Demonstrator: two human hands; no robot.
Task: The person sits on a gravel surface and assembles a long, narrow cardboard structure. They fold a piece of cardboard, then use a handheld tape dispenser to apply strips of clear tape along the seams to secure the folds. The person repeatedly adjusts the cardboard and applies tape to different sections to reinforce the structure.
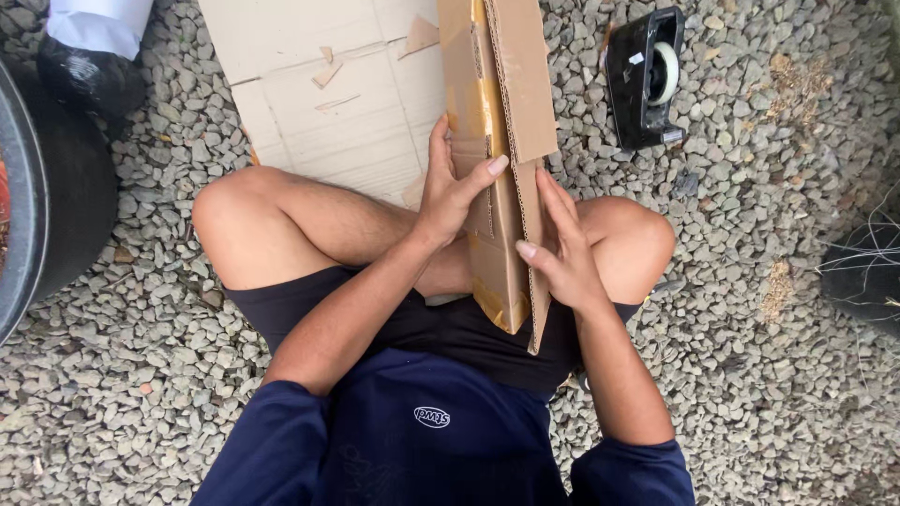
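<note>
Both hands, left (pixel 448 192) and right (pixel 560 253), clasping folded cardboard (pixel 502 141) between them.

Between the hands (pixel 506 220), brown cardboard (pixel 497 112) is showing yellow tape patches; beyond them, a black tape dispenser (pixel 645 80) is lying on grey gravel (pixel 769 375).

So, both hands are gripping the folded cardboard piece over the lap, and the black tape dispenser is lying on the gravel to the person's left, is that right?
Not quite: the head view shows the black tape dispenser on the gravel to the person's right. Both the left hand and right hand do grip the folded cardboard piece over the lap.
</note>
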